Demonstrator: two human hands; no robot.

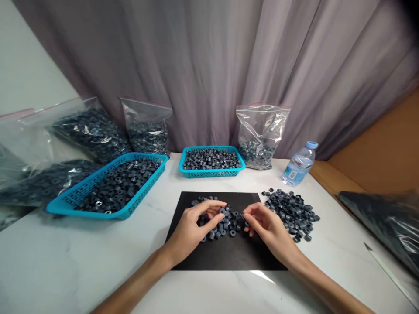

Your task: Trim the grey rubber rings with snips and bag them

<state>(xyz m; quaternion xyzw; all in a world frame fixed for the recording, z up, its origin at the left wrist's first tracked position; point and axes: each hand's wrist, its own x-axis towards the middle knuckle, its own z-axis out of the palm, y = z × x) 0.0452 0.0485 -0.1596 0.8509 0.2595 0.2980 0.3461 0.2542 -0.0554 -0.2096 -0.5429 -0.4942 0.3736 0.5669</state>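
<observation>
Over a black mat, my left hand pinches a small dark grey ring-shaped piece between thumb and fingertips. My right hand is closed in a pinch at the mat's right side, with a small dark piece partly showing at its fingertips. Between and behind the hands lies a pile of the same short hollow cylinders, partly hidden by my left hand. Another loose pile of them spreads on the white table just beyond my right hand.
Two blue baskets, one at left and one at back, hold many such pieces. Clear zip bags of pieces stand at left and back right. A water bottle and a knife-like blade are at right.
</observation>
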